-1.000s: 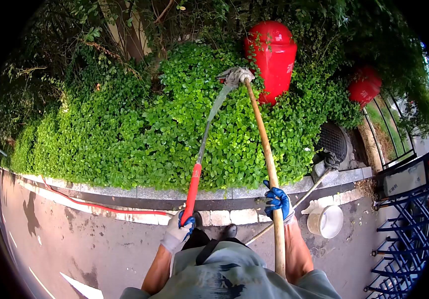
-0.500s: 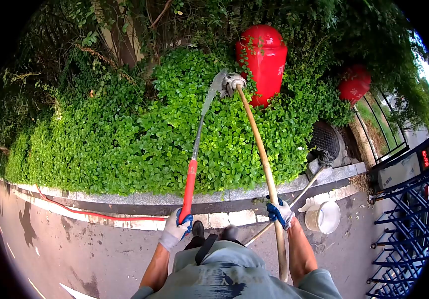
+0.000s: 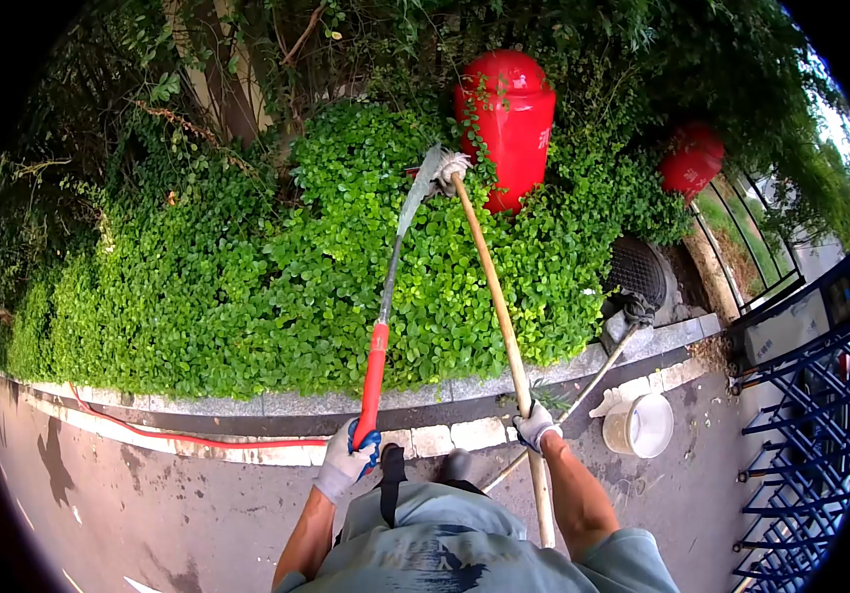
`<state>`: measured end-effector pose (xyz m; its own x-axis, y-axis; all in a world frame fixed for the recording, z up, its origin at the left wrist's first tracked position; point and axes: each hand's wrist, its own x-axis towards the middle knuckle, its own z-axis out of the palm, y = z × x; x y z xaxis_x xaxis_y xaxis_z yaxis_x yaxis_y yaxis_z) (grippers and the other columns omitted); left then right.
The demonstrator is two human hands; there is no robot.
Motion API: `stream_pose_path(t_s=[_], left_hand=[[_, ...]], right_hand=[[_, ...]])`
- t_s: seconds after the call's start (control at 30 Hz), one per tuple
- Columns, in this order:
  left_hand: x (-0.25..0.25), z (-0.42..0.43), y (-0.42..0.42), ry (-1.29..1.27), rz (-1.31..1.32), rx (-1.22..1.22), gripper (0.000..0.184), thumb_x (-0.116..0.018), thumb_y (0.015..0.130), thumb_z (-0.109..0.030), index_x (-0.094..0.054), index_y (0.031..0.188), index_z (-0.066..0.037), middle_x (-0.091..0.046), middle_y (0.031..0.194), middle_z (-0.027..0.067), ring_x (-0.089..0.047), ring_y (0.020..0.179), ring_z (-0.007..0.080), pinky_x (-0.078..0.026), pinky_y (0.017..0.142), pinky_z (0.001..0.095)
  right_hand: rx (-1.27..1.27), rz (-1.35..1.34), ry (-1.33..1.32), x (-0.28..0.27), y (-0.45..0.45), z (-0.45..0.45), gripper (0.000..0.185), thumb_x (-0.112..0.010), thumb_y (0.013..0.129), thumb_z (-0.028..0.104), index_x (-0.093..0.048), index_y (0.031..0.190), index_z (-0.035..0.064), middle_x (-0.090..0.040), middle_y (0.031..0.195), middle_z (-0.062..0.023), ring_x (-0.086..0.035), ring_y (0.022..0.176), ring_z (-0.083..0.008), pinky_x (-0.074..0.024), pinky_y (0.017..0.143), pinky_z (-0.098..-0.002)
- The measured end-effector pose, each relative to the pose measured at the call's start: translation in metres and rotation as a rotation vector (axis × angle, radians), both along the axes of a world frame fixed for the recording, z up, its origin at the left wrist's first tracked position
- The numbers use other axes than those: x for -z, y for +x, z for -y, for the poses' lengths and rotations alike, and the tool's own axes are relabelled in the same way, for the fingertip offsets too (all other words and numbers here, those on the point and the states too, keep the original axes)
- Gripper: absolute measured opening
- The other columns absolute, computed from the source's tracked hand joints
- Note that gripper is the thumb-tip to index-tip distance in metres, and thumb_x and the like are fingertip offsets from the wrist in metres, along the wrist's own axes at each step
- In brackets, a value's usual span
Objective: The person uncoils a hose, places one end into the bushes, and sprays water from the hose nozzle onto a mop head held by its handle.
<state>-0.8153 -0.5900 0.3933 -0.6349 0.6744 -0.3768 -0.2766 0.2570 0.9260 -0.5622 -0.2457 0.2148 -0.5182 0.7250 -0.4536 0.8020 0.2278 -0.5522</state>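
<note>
My left hand (image 3: 350, 453), in a white and blue work glove, is closed round the end of a red hose (image 3: 373, 374). Water (image 3: 407, 212) shoots from it up over the leaves to a mop head (image 3: 452, 170). My right hand (image 3: 537, 427), gloved alike, grips the wooden handle of that mop (image 3: 500, 321). The mop is raised, its grey strands over the hedge beside a red domed cover (image 3: 510, 133). Part of the hose's run is hidden behind my left hand.
A green hedge (image 3: 178, 287) grows behind a stone kerb (image 3: 296, 403). At the right stand a white bucket (image 3: 638, 427) and a blue folding barrier (image 3: 810, 435). Another long-handled mop (image 3: 598, 376) rests against the kerb near a dark manhole cover (image 3: 637, 272). A second red cover (image 3: 691, 160) is farther right.
The mop has shifted slightly left, and my right hand with it. Its strands look more spread. My left hand still holds the hose in nearly the same place, water running.
</note>
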Motion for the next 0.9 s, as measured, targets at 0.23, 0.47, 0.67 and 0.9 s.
stream_pose_path(t_s=[0.23, 0.47, 0.67, 0.9], left_hand=[[0.004, 0.001, 0.006, -0.018, -0.045, 0.001, 0.025, -0.059, 0.085, 0.005, -0.056, 0.108, -0.004, -0.057, 0.08, 0.0004, -0.055, 0.064, 0.0088, -0.048, 0.058, 0.026], [-0.003, 0.0, 0.007, -0.005, 0.017, -0.033, 0.024, -0.058, 0.084, 0.007, -0.055, 0.105, -0.004, -0.056, 0.077, 0.0017, -0.055, 0.061, 0.0098, -0.047, 0.054, 0.0261], [-0.004, 0.0, 0.005, 0.011, 0.043, -0.035, 0.018, -0.058, 0.084, 0.007, -0.054, 0.098, -0.005, -0.056, 0.076, 0.0019, -0.054, 0.06, 0.0103, -0.047, 0.055, 0.0263], [0.014, 0.006, 0.0, -0.005, 0.0, -0.023, 0.026, -0.059, 0.084, 0.006, -0.056, 0.108, -0.002, -0.059, 0.079, 0.0021, -0.057, 0.064, 0.0101, -0.049, 0.059, 0.0271]], right_hand=[[0.073, 0.115, -0.134, -0.025, -0.011, 0.005, 0.063, -0.073, 0.078, 0.038, -0.054, 0.122, -0.0024, -0.065, 0.11, -0.0265, -0.063, 0.108, -0.0384, -0.0508, 0.09, -0.0405], [0.052, 0.143, -0.089, -0.076, -0.022, 0.008, 0.051, -0.072, 0.078, 0.035, -0.058, 0.11, -0.0024, -0.067, 0.1, -0.0249, -0.067, 0.095, -0.0373, -0.0535, 0.083, -0.0413], [0.086, -0.005, -0.152, -0.024, -0.008, -0.011, 0.044, -0.07, 0.08, 0.03, -0.059, 0.106, -0.0035, -0.068, 0.09, -0.0215, -0.069, 0.08, -0.0317, -0.0548, 0.071, -0.0406], [0.162, -0.139, -0.345, -0.076, -0.017, -0.01, 0.03, -0.066, 0.083, 0.017, -0.058, 0.104, -0.0025, -0.062, 0.071, -0.0087, -0.057, 0.054, -0.0174, -0.0486, 0.049, -0.0344]])
